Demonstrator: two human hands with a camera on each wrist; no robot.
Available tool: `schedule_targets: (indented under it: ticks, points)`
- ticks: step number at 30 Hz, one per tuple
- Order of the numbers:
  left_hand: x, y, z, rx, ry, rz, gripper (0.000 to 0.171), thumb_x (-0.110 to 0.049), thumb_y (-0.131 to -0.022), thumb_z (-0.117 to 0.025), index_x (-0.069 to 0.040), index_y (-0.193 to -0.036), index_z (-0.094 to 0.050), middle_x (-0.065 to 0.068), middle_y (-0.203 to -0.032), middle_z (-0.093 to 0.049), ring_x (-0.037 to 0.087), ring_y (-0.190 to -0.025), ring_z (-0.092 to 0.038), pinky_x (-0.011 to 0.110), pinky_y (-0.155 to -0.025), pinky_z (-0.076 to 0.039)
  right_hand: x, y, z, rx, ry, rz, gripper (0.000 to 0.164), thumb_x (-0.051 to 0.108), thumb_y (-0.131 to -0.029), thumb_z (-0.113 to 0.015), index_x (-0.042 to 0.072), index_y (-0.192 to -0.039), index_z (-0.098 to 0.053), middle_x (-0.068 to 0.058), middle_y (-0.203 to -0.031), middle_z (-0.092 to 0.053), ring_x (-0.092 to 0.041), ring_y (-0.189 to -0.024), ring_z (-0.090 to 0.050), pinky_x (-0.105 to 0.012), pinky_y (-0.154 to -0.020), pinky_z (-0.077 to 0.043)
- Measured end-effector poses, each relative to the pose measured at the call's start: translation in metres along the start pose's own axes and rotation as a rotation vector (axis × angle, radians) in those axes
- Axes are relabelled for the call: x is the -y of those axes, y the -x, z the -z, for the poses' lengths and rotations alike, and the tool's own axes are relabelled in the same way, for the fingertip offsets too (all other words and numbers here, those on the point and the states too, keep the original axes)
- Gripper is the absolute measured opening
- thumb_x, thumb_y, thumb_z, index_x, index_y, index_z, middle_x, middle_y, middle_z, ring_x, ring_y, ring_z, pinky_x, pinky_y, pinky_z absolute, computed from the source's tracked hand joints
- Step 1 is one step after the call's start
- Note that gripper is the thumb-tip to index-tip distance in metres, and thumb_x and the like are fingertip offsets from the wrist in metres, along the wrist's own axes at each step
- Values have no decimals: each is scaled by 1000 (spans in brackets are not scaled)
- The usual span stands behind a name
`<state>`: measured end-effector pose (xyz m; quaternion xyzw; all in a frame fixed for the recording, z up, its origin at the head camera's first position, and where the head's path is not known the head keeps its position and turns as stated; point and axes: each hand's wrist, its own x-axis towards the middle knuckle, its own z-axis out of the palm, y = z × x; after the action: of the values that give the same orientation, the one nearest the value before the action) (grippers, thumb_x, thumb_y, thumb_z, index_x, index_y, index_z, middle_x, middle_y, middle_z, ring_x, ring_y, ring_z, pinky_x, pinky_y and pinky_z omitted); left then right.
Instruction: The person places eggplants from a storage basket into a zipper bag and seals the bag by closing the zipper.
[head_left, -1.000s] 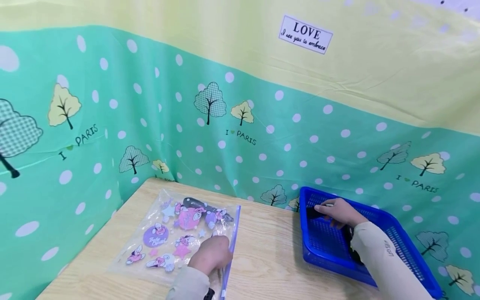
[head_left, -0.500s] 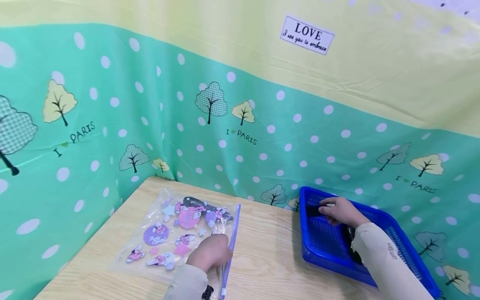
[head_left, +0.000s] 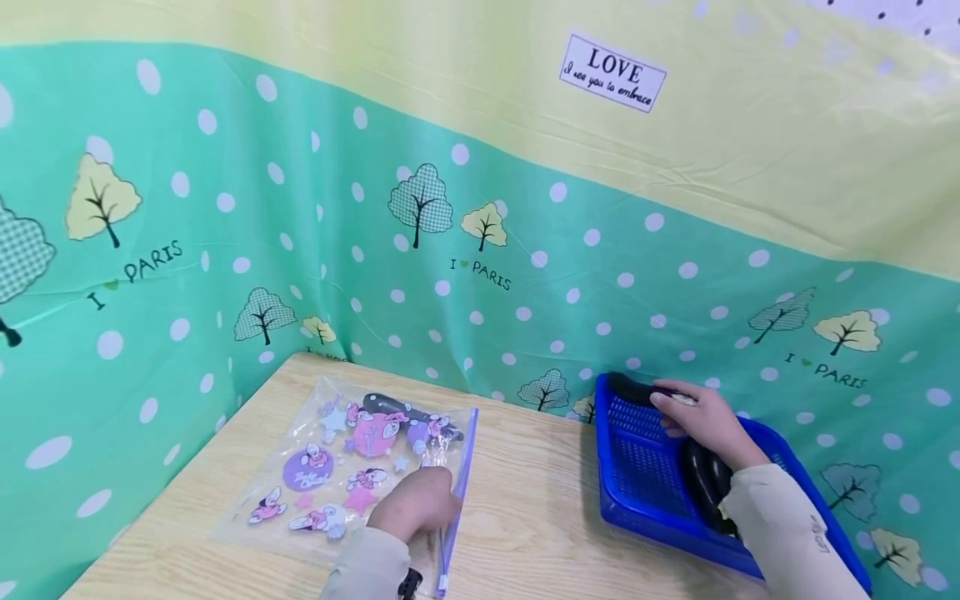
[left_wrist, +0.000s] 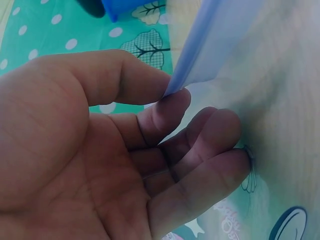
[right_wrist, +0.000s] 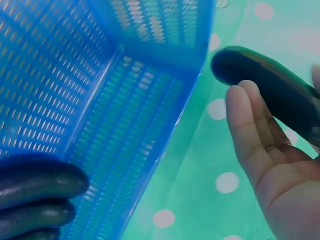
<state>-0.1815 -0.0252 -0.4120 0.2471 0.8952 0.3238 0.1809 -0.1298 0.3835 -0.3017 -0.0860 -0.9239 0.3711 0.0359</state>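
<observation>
With its thumb and fingers, my right hand [head_left: 708,419] grips a dark eggplant [head_left: 630,389] near its stem end, over the back rim of the blue basket [head_left: 609,467]. More eggplants [right_wrist: 35,185] lie together inside that basket, partly hidden by my forearm in the head view. On the left, my left hand [head_left: 416,502] pinches the purple zip edge [left_wrist: 192,47] of a clear zip bag [head_left: 277,467] between thumb and index finger. The bag lies flat and bears pink and purple cartoon prints. Through its film another dark eggplant [head_left: 401,410] shows near the far side.
A light wooden table [head_left: 525,492] carries the bag and the basket. Behind and to the left hangs a green and yellow curtain [head_left: 420,317] with dots and trees, close to the back of the basket. Bare tabletop lies between bag and basket.
My right hand has lifted the eggplant from inside the basket up to its back rim. More of the eggplants in the basket show now. My left hand stays on the bag's edge.
</observation>
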Motion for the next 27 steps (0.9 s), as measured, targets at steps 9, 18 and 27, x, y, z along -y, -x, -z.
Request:
schedule_targets:
  ticks: [9,18,27]
  points:
    - [2,2,3,5,23,4,27,-13,-89,-63,9,-104,-64,18,-98,-64,31,-82,-56,56,-92,-48,31,27,-29,-19,-2,143,55,32,-101,-63,-2,-142,-53,-9,-92,-72,-22,-83,-71,-32,-75,-58]
    - [4,3,5,4,32,-34,23,-14,-90,-63,8,-98,-64,15,-91,-62,29,-78,-56,54,-88,-50,60,45,-86,129,18,186,44,29,-94,-72,6,-131,-66,-5,-88,-68,-18,-69,-61,-28,-57,-49]
    - [7,1,4,7,25,-99,11,-11,-88,-61,-2,-81,-61,8,-79,-58,24,-71,-54,48,-79,-52,61,53,-141,252,15,249,43,33,-92,-74,11,-128,-68,-6,-115,-68,-18,-92,-63,-29,-78,-52]
